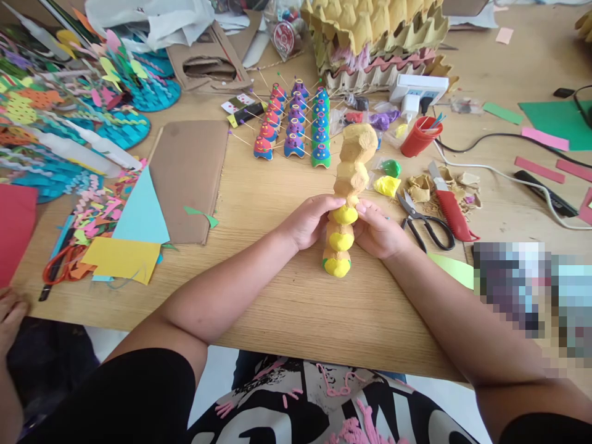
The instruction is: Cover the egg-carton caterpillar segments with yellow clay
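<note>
Between both hands is an egg-carton strip (354,179), held upright over the table. Yellow clay covers several of its lower bumps, with some green at the bottom end; the upper bumps are bare tan. My left hand (311,223) grips its left side, thumb on the front near the topmost yellow bump. From the right, my right hand (380,231) presses its thumb and fingers around the same height. Just beyond lie a yellow clay lump (386,185) and a green clay lump (391,167). Scissors (425,222) with black handles rest right of my right hand.
Finished caterpillars (294,120) in rows stand behind. A red-handled knife (448,206), a red cup (422,135) and a power strip (419,89) are at right. Stacked egg trays (374,31) stand at the back, cardboard (187,179) at left. Another person's hand (10,314) shows at the left edge.
</note>
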A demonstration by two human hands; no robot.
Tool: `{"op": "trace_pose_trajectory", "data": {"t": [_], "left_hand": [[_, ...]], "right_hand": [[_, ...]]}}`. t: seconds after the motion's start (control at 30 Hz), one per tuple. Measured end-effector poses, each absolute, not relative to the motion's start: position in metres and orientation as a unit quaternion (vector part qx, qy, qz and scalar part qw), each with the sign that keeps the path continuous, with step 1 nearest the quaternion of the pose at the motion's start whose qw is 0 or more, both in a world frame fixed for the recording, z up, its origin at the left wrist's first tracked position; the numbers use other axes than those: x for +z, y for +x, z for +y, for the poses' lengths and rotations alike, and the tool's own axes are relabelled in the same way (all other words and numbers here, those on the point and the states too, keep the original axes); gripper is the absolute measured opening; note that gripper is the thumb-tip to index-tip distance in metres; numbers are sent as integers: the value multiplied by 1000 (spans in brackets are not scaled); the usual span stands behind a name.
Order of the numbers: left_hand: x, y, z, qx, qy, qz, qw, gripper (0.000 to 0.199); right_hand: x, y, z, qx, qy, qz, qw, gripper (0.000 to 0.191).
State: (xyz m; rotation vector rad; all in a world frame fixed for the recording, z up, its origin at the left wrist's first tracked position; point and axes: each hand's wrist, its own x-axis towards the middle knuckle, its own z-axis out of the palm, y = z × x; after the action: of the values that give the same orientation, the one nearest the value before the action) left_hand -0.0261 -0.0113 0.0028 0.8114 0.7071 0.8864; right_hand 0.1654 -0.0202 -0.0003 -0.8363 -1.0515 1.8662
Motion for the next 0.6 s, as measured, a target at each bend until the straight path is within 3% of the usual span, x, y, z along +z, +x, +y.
{"op": "trace_pose_trajectory", "data": {"t": [0.37,0.6], "left_hand": [[2,-26,-13,408,355,323,777,55],[5,-26,-16,422,340,317,778,40]], "right_hand": [[-2,166,-19,756,-328,-387,414,63],[-6,168,-18,763,-306,-390,414,59]]}}
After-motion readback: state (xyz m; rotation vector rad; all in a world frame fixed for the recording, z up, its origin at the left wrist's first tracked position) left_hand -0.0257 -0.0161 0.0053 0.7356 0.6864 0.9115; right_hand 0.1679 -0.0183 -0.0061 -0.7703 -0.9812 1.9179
